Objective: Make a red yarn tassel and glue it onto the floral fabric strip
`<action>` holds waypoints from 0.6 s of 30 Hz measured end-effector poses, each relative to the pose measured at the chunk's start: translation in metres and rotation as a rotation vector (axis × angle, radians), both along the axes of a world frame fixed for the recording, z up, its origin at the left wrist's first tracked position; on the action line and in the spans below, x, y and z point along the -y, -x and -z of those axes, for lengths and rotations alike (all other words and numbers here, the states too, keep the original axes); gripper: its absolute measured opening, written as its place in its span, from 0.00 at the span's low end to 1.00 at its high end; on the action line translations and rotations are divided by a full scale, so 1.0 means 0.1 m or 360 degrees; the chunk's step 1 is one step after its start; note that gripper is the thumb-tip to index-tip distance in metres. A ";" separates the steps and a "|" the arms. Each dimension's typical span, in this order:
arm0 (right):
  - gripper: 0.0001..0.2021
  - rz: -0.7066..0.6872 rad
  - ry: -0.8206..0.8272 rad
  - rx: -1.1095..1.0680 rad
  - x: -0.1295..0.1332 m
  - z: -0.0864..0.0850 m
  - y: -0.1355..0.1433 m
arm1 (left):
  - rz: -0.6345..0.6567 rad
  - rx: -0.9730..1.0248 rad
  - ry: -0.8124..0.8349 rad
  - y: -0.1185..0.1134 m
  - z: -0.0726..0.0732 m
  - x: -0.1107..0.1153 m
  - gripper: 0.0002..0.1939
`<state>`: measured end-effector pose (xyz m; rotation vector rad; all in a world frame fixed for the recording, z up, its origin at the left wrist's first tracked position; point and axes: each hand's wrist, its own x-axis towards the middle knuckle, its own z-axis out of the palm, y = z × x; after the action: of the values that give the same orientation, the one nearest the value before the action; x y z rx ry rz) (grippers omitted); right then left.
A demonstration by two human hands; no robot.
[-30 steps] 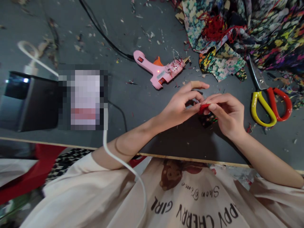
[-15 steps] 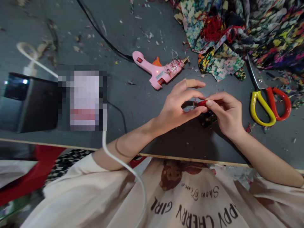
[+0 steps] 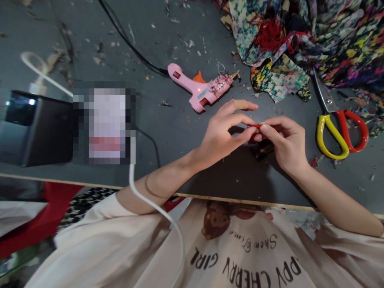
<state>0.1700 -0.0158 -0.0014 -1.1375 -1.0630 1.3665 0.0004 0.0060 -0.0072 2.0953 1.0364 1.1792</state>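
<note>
A small, narrow red piece [image 3: 257,126], perhaps cord or cloth, lies between my two hands; its exact kind is too small to make out. My left hand [image 3: 223,128] pinches one end with thumb and index finger, its other fingers reaching outward and a tan strip around one of them. On the other end, the thumb and index finger of my right hand [image 3: 285,140] are closed. Under my right fingers there is a dark patterned scrap [image 3: 261,152], partly hidden. Beyond my left hand rests a pink glue gun [image 3: 201,90] with an orange trigger and lit lamp.
Scissors [image 3: 333,116] with yellow and red handles lie at the right. Floral fabric [image 3: 345,48] with tangled red thread [image 3: 270,34] is heaped at the back right. A black box [image 3: 45,132] and white cable [image 3: 132,172] are on the left; scraps litter the grey table [image 3: 144,116].
My left thumb and index finger have come together on the red piece, which now looks flatter and more stretched between both hands. Everything else stays nearly in place.
</note>
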 end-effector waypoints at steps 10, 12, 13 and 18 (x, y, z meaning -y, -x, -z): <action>0.05 0.0025 -0.0037 0.0049 0.01 0.00 0.00 | 0.0047 0.0045 0.0193 -0.03 0.00 0.01 0.02; 0.04 0.0029 -0.0039 0.0047 0.01 -0.01 0.01 | 0.0051 0.0064 0.0195 -0.03 0.00 0.01 0.02; 0.04 0.0028 -0.0036 0.0041 0.01 -0.01 0.01 | 0.0058 0.0063 0.0194 -0.03 0.00 0.01 0.02; 0.03 0.0017 -0.0001 -0.0008 0.03 -0.01 0.02 | 0.0122 -0.0007 0.0231 -0.03 0.01 0.01 0.02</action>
<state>0.1675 -0.0186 -0.0001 -1.1373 -1.0521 1.3598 0.0031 0.0045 -0.0079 2.0068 1.0034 1.0311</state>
